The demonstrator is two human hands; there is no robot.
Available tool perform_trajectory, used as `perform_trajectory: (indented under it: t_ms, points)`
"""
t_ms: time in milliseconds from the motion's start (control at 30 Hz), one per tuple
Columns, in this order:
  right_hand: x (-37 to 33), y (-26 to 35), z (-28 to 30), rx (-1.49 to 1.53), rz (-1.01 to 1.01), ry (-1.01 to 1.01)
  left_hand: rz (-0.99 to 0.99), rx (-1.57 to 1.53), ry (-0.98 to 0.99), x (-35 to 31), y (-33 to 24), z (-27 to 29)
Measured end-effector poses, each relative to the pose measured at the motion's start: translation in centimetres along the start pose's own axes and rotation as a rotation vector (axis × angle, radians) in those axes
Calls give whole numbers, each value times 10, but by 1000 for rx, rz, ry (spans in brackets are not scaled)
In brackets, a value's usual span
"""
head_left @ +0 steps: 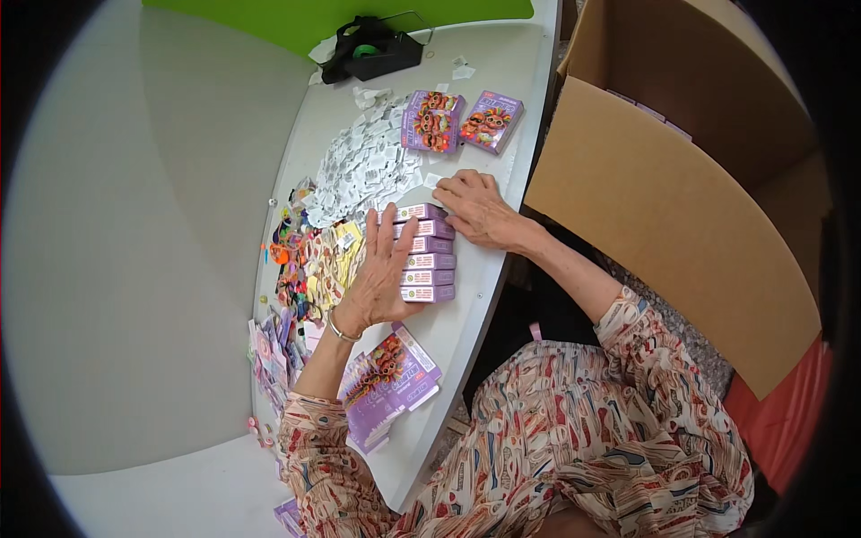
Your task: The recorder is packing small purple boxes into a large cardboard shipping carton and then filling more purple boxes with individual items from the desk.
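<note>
You were working at a pale, smooth tabletop [459,330] that ran away beneath your two hands, with a plain grey partition wall [206,179] rising off to their left and a bright green panel [466,9] well beyond them. To the right of your right hand [480,211] stood one large open brown cardboard box [664,233], just past the tabletop's edge.

Six small purple-and-white cardboard boxes [432,262] showed in a single row under your left hand [378,280], narrow sides up and pressed together. That hand was opened out, fingers spread across the row and thumb by its near end; whether it squeezed them you couldn't tell. Your right hand lay bent-fingered at the row's far end, its fingertips by one small white paper slip [432,181]; whether it pinched anything you couldn't tell either.

Beyond your hands lay at least two more purple picture-printed boxes [491,121], and farther off one black tape dispenser [386,63] with a green roll. Ahead of your left hand spread one heap of white slips [359,170], too many to count. Left of it were mixed colourful trinkets [285,251], and nearer you, overlapping flat purple printed cartons [395,386], also uncountable.
</note>
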State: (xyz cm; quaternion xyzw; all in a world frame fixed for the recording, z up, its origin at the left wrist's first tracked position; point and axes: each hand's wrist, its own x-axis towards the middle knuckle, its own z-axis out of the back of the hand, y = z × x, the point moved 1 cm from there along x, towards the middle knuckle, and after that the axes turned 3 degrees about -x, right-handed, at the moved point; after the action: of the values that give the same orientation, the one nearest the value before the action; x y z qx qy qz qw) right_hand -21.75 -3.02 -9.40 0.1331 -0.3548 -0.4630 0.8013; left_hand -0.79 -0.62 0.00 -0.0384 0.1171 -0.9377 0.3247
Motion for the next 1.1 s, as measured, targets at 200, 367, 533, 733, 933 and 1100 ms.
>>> perform_trajectory:
  t_ms: [200, 367, 533, 733, 933, 1100]
  points:
    - [13, -1, 7, 164, 14, -26, -20, 25, -7, -1, -1, 0]
    - [47, 17, 32, 633, -193, 233, -38, 40, -11, -4, 0, 2]
    - [54, 6, 26, 383, -114, 378, -51, 26, -59, 0, -2, -3]
    - [61, 16, 47, 220, -50, 398, -34, 23, -96, -8, -4, 0]
    - [68, 23, 71, 8, -89, 373, -17, 115, -132, -12, -6, -4]
    - [75, 28, 90, -76, 41, 140, -3, 72, -52, -12, -2, -6]
